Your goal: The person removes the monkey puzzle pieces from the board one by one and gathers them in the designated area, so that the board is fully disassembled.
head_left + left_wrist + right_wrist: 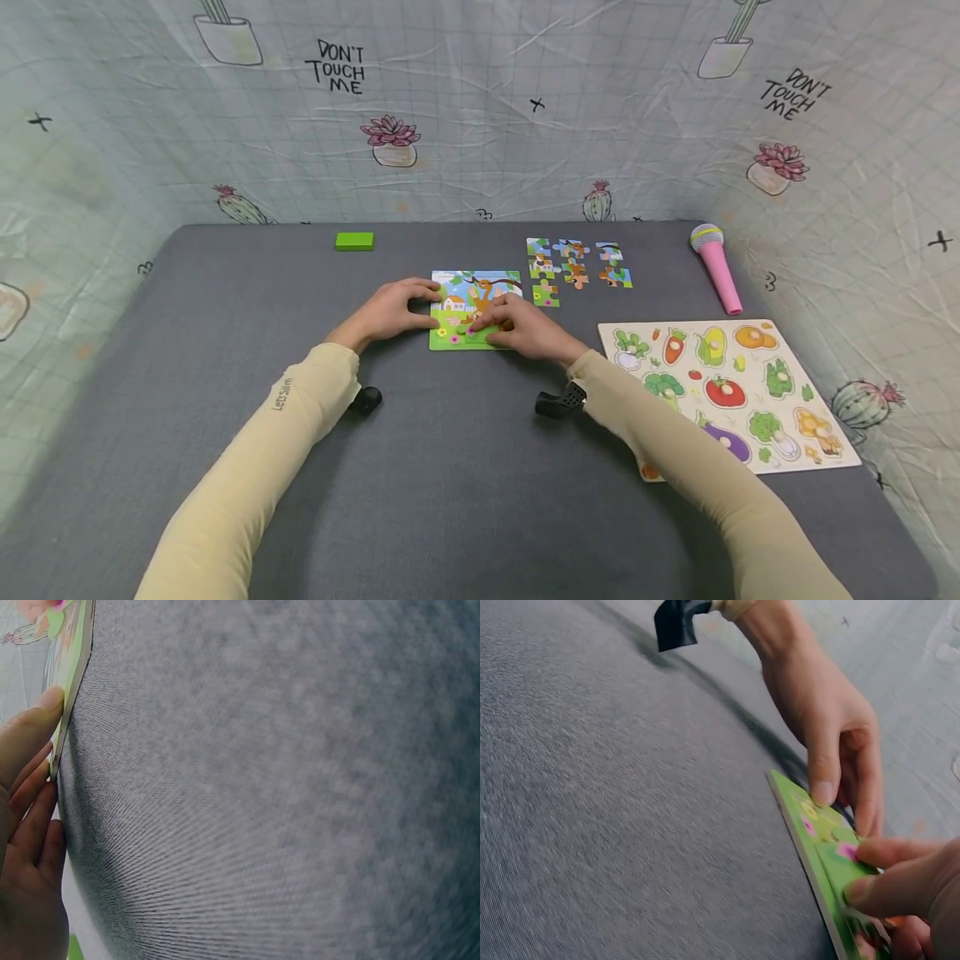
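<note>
A small picture puzzle board [441, 342] with a green lower border and a monkey scene lies flat on the table. At its left edge rests my left hand [392, 310], thumb and fingers extended, the thumb on the border in the left wrist view. Over the board's lower right part, my right hand [529, 327] pinches a green puzzle piece [835, 861] with a pink flower between thumb and finger. The piece lies against the board's surface; whether it is seated cannot be told. My right hand hides the board's right side.
Several loose puzzle pieces [575, 271] lie right of the board. A green block [354, 242] sits at the back left. To the right are a pink toy microphone [722, 275] and a vegetable board [701, 396], partly beneath my right forearm in view.
</note>
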{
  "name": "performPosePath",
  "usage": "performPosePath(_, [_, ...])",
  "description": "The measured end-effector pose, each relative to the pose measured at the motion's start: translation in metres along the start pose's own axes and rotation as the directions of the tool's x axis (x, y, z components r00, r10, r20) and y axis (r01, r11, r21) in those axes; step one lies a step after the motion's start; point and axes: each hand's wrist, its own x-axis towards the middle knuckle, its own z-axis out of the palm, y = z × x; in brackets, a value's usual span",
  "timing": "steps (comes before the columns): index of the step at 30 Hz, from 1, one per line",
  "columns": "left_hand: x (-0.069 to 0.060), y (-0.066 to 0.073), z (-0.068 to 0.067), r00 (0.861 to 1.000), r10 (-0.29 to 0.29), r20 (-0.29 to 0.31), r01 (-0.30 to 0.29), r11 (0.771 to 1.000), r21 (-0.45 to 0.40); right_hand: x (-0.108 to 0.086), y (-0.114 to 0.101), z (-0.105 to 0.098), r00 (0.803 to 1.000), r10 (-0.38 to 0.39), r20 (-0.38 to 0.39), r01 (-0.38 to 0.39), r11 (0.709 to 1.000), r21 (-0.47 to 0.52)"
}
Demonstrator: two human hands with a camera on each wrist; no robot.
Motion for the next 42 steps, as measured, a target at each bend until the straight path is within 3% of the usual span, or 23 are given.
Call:
performPosePath(6, [-0.001,0.001,0.000,1.000,0.006,-0.010,-0.006,1.000,0.022,-0.004,0.005,-0.004,0.999,-0.021,0.025,0.020,0.999,0.042])
performPosePath(12, [0.000,0.002,0.001,1.000,-0.003,-0.003,0.004,0.999,0.033,-0.005,0.006,-0.006,1.000,-0.019,-0.018,0.021,0.995,0.095])
performPosePath(17, [0.000,0.002,0.000,1.000,-0.010,0.004,0.010,1.000,0.027,-0.006,0.008,-0.010,0.999,0.024,-0.031,-0.018,0.982,0.187])
performPosePath(24, [0.001,0.001,0.000,1.000,-0.016,0.009,0.015,1.000,0.023,-0.015,0.008,-0.026,0.990,0.101,-0.096,-0.077,0.971,0.225])
performPosePath(34, [0.001,-0.001,0.001,1.000,-0.019,0.008,0.019,1.000,0.017,-0.039,0.032,-0.058,0.952,0.256,-0.166,-0.209,0.943,0.258])
performPosePath(42, [0.001,0.002,-0.001,1.000,-0.026,0.014,0.026,1.000,0.010,-0.063,0.056,-0.091,0.892,0.400,-0.209,-0.306,0.876,0.373])
